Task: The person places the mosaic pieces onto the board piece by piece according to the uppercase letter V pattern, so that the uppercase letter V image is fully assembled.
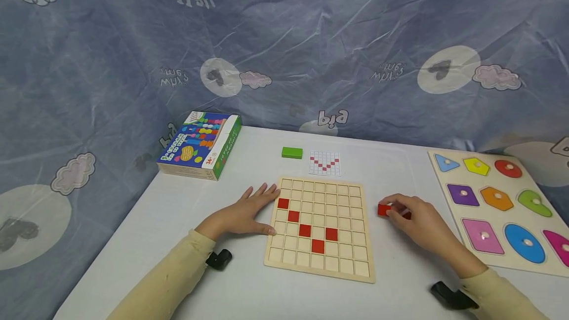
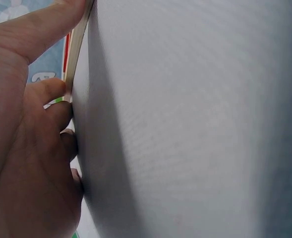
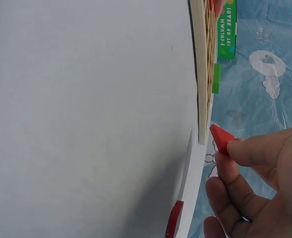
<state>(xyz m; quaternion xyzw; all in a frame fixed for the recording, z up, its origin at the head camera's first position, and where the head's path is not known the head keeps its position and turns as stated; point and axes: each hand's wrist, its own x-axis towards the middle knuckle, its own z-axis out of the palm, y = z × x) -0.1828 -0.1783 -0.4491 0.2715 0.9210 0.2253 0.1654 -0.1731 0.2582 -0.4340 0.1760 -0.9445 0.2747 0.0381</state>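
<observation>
My right hand (image 1: 421, 222) pinches a red square tile (image 1: 384, 210) between thumb and fingertips, just right of the wooden grid board (image 1: 320, 271). In the right wrist view the tile (image 3: 221, 140) is held at a tilt. Another red piece (image 3: 174, 219) lies on the table below that hand, mostly hidden by it in the head view. My left hand (image 1: 242, 215) rests with fingers spread at the board's left edge, its thumb and fingertips right at the rim. Several red tiles (image 1: 304, 230) sit in the board's cells in a slanting line that turns up at the right.
Behind the board lie a small pattern card (image 1: 325, 163) and a green block (image 1: 292, 152). A colourful box (image 1: 200, 144) stands at the back left. On the right is a shape puzzle board (image 1: 482, 210) with knobbed pieces. A patterned cloth (image 1: 284, 53) hangs behind the table.
</observation>
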